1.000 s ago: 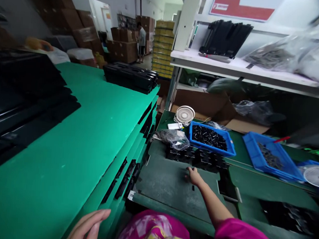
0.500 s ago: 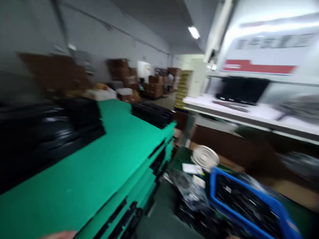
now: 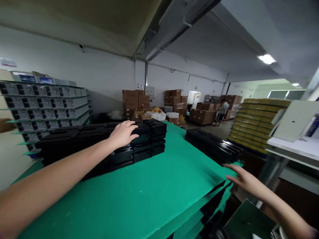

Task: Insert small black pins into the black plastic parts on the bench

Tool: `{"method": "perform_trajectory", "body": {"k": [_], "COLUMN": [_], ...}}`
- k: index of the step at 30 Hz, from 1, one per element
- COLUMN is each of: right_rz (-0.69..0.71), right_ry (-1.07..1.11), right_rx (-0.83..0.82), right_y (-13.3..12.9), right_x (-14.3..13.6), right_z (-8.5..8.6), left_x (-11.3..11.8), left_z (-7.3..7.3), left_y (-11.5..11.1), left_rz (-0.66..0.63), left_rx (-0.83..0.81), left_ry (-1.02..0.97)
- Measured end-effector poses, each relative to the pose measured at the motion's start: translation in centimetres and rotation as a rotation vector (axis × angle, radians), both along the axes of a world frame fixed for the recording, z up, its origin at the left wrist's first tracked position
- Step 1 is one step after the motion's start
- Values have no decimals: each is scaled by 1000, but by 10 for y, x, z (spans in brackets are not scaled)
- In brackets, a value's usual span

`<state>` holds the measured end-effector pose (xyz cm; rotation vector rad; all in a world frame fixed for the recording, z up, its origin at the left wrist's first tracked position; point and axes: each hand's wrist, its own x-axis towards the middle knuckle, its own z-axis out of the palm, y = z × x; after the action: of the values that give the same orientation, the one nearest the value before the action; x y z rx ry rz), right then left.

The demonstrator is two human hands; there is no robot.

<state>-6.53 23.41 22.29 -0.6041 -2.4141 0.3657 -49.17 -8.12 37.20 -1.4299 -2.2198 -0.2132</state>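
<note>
A bright green sheet (image 3: 157,189) spreads out in front of me, the top of a layered pile. Along its left side sits a stack of black plastic housings (image 3: 149,141). My left hand (image 3: 123,134) reaches to this stack, fingers extended over it and thumb apart; whether it touches is hard to tell. A second, lower row of black housings (image 3: 208,142) lies at the sheet's right far edge. Just in front of that row is my right hand (image 3: 240,176), its fingers apart and nothing in it.
Left stand tiers of grey boxed units (image 3: 47,101). Brown cartons (image 3: 204,116) and a person (image 3: 223,109) are farther back. A wrapped yellow stack (image 3: 253,119) and a white shelf (image 3: 299,147) stand at the right. Lower green layers show under the sheet's right edge.
My view has swung left, away from the bench with the blue bin. Both hands have come up from the bottom edge, the left onto or over the black stack, the right near the sheet's edge.
</note>
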Motion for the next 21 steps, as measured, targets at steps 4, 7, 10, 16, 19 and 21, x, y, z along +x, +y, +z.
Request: {"method": "perform_trajectory", "body": {"k": [4, 7, 10, 16, 19, 21], "right_rz": [226, 160, 161, 162, 163, 156], "right_ry": [-184, -376, -562, -699, -747, -761], "right_rx": [244, 402, 485, 508, 537, 588], "right_y": [-21, -42, -51, -40, -36, -37], "right_x": [-184, -310, -385, -424, -421, -412], "right_z": [80, 122, 142, 149, 152, 154], "left_x": [-43, -62, -75, -94, -102, -105], "left_z": [3, -1, -8, -14, -12, -12], "left_y": [52, 75, 83, 88, 96, 101], "left_rz": [78, 133, 140, 152, 151, 140], "left_rx": [-116, -193, -218, -164, -158, -143], "left_ry": [-85, -137, -145, -140, -175, -188]}}
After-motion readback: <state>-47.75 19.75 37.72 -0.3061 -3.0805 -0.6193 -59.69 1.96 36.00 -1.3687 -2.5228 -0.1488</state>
